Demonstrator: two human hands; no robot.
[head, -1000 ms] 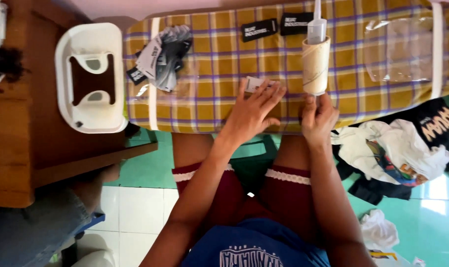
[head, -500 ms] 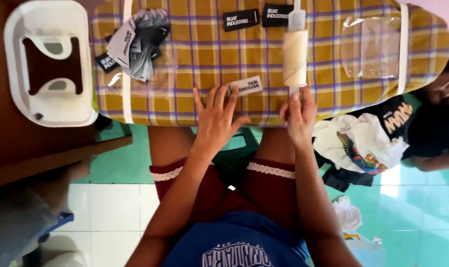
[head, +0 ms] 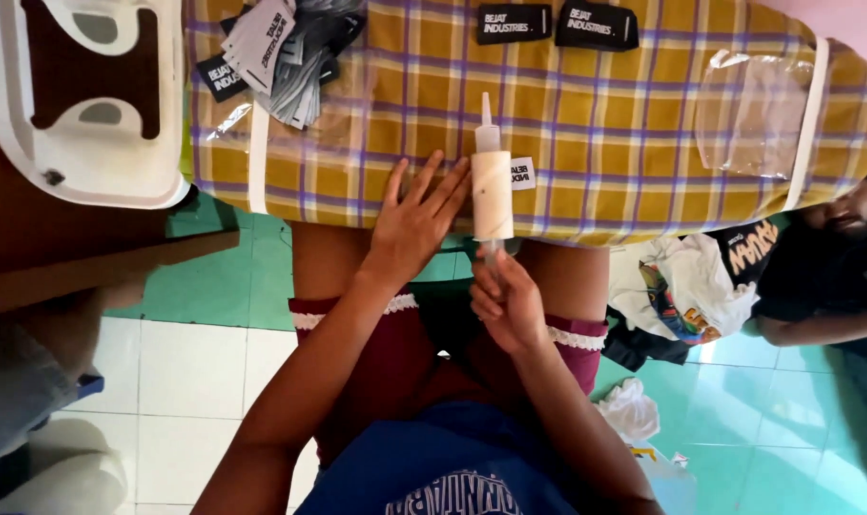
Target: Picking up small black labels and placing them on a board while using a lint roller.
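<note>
Here, a white roller on the yellow-and-purple checked ironing board, lying over a small white label near the board's front edge. Gripped by its thin handle in the right hand, fingers closed around the stem just below the board edge. Left hand spread wide and flat on the cloth, fingertips touching the roller's left side, holding nothing. Long axis running straight away from the body, narrow tip aimed at the far edge, toward the two black labels there. Likely trouble: label creeping or creasing under a skewed push, since only one corner peeks out beside the drum; also a slip off the near edge, given how close the roller sits to it. Further off, a heap of loose labels and a white tray at left.
</note>
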